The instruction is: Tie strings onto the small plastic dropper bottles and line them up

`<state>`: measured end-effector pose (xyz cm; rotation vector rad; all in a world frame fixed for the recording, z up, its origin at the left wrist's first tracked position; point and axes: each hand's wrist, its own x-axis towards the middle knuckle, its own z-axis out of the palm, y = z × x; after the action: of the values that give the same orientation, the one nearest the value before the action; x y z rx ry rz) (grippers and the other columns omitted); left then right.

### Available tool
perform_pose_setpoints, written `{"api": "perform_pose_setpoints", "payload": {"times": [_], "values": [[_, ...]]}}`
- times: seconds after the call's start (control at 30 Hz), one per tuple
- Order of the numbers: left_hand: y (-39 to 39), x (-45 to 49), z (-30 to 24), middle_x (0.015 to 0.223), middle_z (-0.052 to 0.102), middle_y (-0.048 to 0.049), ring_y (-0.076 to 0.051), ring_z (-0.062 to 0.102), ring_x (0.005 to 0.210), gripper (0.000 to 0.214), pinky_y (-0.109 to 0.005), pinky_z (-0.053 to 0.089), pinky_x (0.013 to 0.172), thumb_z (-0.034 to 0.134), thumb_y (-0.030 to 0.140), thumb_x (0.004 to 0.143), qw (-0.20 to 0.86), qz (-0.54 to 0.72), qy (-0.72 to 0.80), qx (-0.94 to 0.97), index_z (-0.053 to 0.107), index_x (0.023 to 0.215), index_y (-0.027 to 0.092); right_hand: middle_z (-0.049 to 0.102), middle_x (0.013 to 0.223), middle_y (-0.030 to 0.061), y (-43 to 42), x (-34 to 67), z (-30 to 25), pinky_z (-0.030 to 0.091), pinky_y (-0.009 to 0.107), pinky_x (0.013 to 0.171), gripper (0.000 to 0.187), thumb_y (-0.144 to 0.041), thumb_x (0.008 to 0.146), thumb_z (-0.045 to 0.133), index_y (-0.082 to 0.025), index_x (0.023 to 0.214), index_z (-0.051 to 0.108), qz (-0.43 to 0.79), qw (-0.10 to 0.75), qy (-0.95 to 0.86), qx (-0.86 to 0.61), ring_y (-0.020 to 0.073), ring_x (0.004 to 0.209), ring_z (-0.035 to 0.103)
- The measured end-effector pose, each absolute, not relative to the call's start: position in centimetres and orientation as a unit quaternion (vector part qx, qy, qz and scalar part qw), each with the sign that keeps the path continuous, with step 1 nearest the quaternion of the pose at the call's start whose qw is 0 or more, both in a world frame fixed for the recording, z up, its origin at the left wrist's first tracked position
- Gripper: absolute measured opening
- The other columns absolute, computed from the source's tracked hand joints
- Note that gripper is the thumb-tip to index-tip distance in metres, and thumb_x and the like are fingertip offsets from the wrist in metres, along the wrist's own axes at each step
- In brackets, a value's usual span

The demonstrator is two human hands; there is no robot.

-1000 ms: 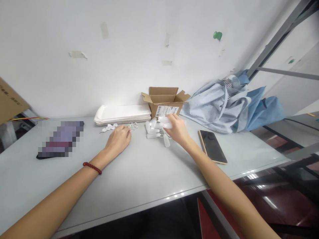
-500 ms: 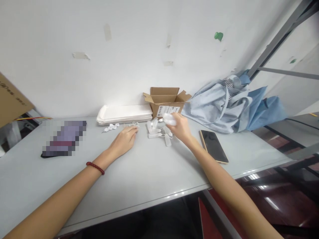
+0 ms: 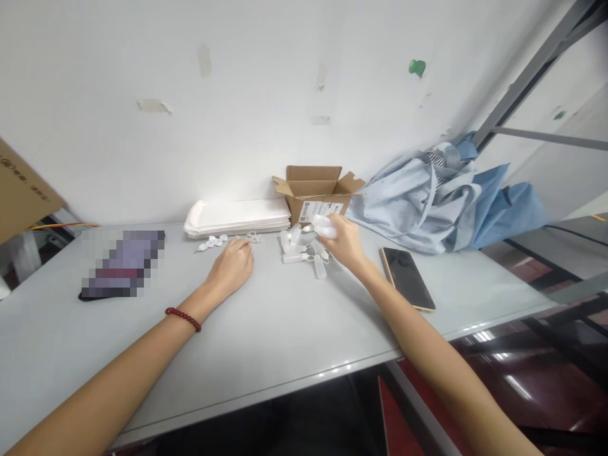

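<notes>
In the head view, my right hand (image 3: 348, 242) is closed around some translucent white plastic pieces (image 3: 323, 225), held just above the table in front of the box. Under and beside it lies a small pile of similar translucent pieces (image 3: 295, 249), some with thin loops. My left hand (image 3: 232, 265) rests on the table with its fingers curled and pressed together; what they pinch, if anything, is hidden. Small clear loop-like bits (image 3: 254, 237) lie at its fingertips. A cluster of small white pieces (image 3: 212, 242) is just left of those fingers.
An open cardboard box (image 3: 314, 206) stands against the wall, beside a stack of white envelope-like packets (image 3: 237, 216). A phone (image 3: 407, 278) lies to the right, a blurred-out dark object (image 3: 122, 265) to the left. Blue cloth bags (image 3: 427, 202) are heaped at the back right.
My left hand has drawn slightly left and back, its fingers more curled, uncovering more of the clear bits. My right hand has hardly moved and still grips the plastic pieces.
</notes>
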<state>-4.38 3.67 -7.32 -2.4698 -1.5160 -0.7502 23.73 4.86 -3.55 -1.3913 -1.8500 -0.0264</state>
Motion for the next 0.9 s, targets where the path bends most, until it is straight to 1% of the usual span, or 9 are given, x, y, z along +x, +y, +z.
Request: {"api": "perform_pose_setpoints", "payload": {"times": [0.07,0.2,0.27,0.4,0.47,0.57,0.73,0.83,0.9], "values": [[3.4,-4.3,-7.0,0.112,0.065,-0.0189,-0.031,0.056,0.109,0.032,-0.046,0.048,0.096,0.038,0.016,0.089,0.084,-0.258,-0.511,-0.816,0.068,0.093,0.008,0.059,0.079,0.0054,5.0,23.8,-3.6,0.036,0.028,0.061,0.014,-0.023,0.07,0.055,-0.02,0.082,0.052,-0.006,0.403,-0.73,-0.552,0.0205,0.07,0.052],[2.7,-3.8,-6.1,0.094,0.067,-0.0137,-0.029,0.058,0.095,0.03,-0.042,0.05,0.085,0.04,0.018,0.089,0.115,-0.248,-0.531,-0.802,0.068,0.087,0.011,0.06,0.078,0.0045,5.1,24.0,-3.5,0.036,0.028,0.061,0.012,-0.025,0.069,0.055,-0.021,0.079,0.051,0.012,0.412,-0.719,-0.559,0.0194,0.067,0.051],[2.6,-3.7,-6.0,0.089,0.066,-0.0129,-0.029,0.058,0.093,0.029,-0.041,0.05,0.083,0.04,0.018,0.088,0.115,-0.224,-0.547,-0.799,0.068,0.085,0.013,0.06,0.078,0.0042,5.2,24.2,-3.4,0.037,0.029,0.062,0.011,-0.025,0.068,0.056,-0.021,0.077,0.049,0.015,0.421,-0.712,-0.562,0.0194,0.067,0.051],[2.9,-4.0,-6.3,0.097,0.067,-0.0126,-0.029,0.059,0.098,0.028,-0.041,0.05,0.083,0.041,0.019,0.087,0.083,-0.207,-0.57,-0.791,0.069,0.089,0.015,0.06,0.074,0.0039,5.4,24.6,-3.4,0.038,0.031,0.064,0.011,-0.028,0.069,0.055,-0.022,0.073,0.048,0.008,0.434,-0.694,-0.574,0.021,0.069,0.053],[3.2,-4.2,-6.5,0.101,0.068,-0.0128,-0.03,0.059,0.101,0.029,-0.041,0.05,0.087,0.041,0.018,0.087,0.067,-0.215,-0.563,-0.795,0.069,0.092,0.014,0.061,0.075,0.0045,5.5,24.8,-3.4,0.04,0.033,0.066,0.012,-0.029,0.069,0.054,-0.021,0.076,0.05,0.014,0.44,-0.684,-0.582,0.022,0.071,0.054],[3.5,-4.4,-6.8,0.107,0.068,-0.0133,-0.029,0.059,0.105,0.03,-0.041,0.048,0.093,0.04,0.017,0.086,0.056,-0.221,-0.549,-0.804,0.069,0.094,0.013,0.064,0.079,0.0059,5.6,25.0,-3.3,0.041,0.035,0.071,0.018,-0.03,0.068,0.054,-0.02,0.083,0.055,0.029,0.451,-0.671,-0.588,0.0232,0.074,0.056],[3.7,-4.5,-6.9,0.11,0.068,-0.0143,-0.029,0.06,0.107,0.032,-0.043,0.048,0.096,0.04,0.018,0.085,0.051,-0.228,-0.543,-0.807,0.069,0.098,0.013,0.064,0.077,0.0055,5.8,25.4,-3.4,0.041,0.035,0.067,0.019,-0.033,0.068,0.055,-0.02,0.081,0.055,0.023,0.457,-0.646,-0.611,0.0222,0.07,0.055],[3.7,-4.5,-6.9,0.111,0.068,-0.0151,-0.03,0.06,0.107,0.032,-0.044,0.048,0.096,0.04,0.018,0.085,0.049,-0.23,-0.538,-0.809,0.069,0.097,0.012,0.064,0.078,0.0056,6.2,25.4,-3.8,0.041,0.035,0.067,0.017,-0.033,0.07,0.054,-0.02,0.082,0.054,0.018,0.446,-0.652,-0.613,0.0227,0.071,0.056],[3.7,-4.5,-7.0,0.111,0.068,-0.0152,-0.03,0.06,0.108,0.032,-0.045,0.048,0.096,0.04,0.018,0.085,0.049,-0.232,-0.536,-0.81,0.069,0.097,0.013,0.064,0.08,0.0065,6.5,25.2,-4.2,0.041,0.034,0.066,0.016,-0.031,0.071,0.053,-0.02,0.083,0.054,0.009,0.42,-0.675,-0.606,0.0236,0.074,0.056]]}}
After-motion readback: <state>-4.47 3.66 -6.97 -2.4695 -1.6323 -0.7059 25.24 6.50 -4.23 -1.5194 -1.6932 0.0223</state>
